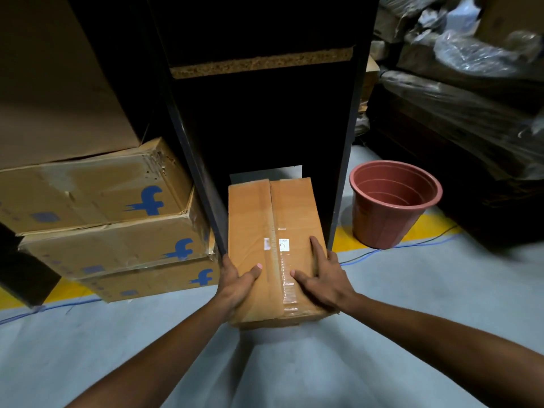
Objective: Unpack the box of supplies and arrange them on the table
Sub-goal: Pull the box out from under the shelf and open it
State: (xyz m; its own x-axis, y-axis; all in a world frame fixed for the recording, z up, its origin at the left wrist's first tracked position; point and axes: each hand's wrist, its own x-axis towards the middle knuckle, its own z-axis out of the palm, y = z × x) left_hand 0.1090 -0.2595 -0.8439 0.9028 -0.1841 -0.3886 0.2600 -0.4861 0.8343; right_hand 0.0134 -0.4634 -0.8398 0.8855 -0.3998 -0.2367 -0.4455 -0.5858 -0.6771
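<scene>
Two hands, left (235, 282) and right (322, 275), grip the taped box (265, 231) by its near sides on the floor (412, 290) under a shelf (262, 63); stiff cardboard, probably weighty, best lifted from underneath.

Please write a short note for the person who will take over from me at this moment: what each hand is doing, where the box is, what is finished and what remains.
Left hand: grips the near left corner of the cardboard box, thumb on top.
Right hand: grips the near right edge, fingers spread flat on the lid.
Box: between the dark uprights of the shelf unit, on or just above the grey floor; I cannot tell which. The tape along its top seam looks intact, so it is unopened.
Done: box in hand.
Left: carry it to a table (none in view), open it, unpack and arrange the supplies.
Nearby: red bucket to the right, stacked cartons to the left.
</scene>
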